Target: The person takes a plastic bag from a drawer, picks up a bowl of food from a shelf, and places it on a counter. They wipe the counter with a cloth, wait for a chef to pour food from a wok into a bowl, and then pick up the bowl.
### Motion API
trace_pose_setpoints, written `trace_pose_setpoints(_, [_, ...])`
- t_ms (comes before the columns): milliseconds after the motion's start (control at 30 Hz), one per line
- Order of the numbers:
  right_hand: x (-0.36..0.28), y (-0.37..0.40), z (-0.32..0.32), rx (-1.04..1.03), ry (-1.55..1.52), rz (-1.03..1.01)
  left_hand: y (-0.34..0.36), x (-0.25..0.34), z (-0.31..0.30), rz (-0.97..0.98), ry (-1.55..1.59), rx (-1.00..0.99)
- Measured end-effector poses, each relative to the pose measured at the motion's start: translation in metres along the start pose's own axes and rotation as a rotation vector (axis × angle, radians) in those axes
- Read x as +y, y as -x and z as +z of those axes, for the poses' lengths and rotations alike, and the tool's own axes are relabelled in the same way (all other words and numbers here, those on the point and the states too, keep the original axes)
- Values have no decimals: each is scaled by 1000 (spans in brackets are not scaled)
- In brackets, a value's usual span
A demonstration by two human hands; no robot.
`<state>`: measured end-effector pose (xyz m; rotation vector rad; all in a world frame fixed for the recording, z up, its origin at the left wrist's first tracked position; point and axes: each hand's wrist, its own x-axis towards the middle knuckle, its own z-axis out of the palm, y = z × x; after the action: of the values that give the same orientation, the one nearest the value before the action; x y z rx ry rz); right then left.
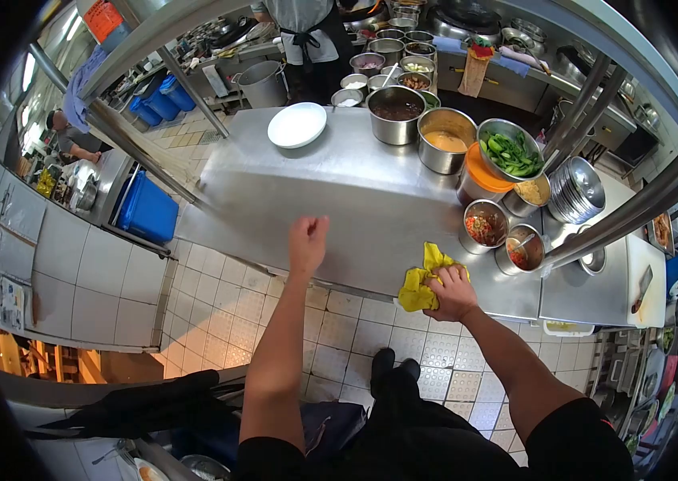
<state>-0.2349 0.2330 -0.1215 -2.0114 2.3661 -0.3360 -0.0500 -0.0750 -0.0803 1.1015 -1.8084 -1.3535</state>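
My right hand (453, 293) grips a crumpled yellow cloth (416, 290) at the front edge of the steel counter (339, 212). My left hand (308, 244) hovers above the counter's middle, its fingers curled in, with nothing showing in them. Beyond it, near the back of the counter, lies a white plate (297, 125). Closest to the cloth are two steel pots with chopped red pieces: one pot (484, 227) and another with a spoon in it (520, 248).
Along the back right stand a pot of dark sauce (397, 114), a pot of orange liquid (445, 140), a bowl of green vegetables (510, 151) and stacked steel bowls (577, 191). A knife (641, 289) lies on a white board at right. Metal posts frame the counter. Co-workers stand behind and left.
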Motion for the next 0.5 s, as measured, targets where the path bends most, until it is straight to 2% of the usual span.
trace_pose_setpoints(67, [0, 0, -1, 5, -3, -13, -3, -60, -3, 226, -635, 18])
trace_pose_setpoints(100, [0, 0, -2, 8, 3, -12, 5, -63, -3, 230, -630, 19])
trace_pose_setpoints(167, [0, 0, -2, 20, -18, -19, 22, -67, -2, 16, -915, 123])
trace_pose_setpoints(300, [1, 1, 0, -2, -11, -19, 19, -77, 12, 25, -993, 185])
trace_pose_setpoints(367, [-2, 1, -3, 1, -18, -18, 20, -63, 8, -135, -932, 103])
trace_pose_setpoints(500, [-1, -1, -3, 41, 4, -17, 15, -61, 12, -160, -835, 137])
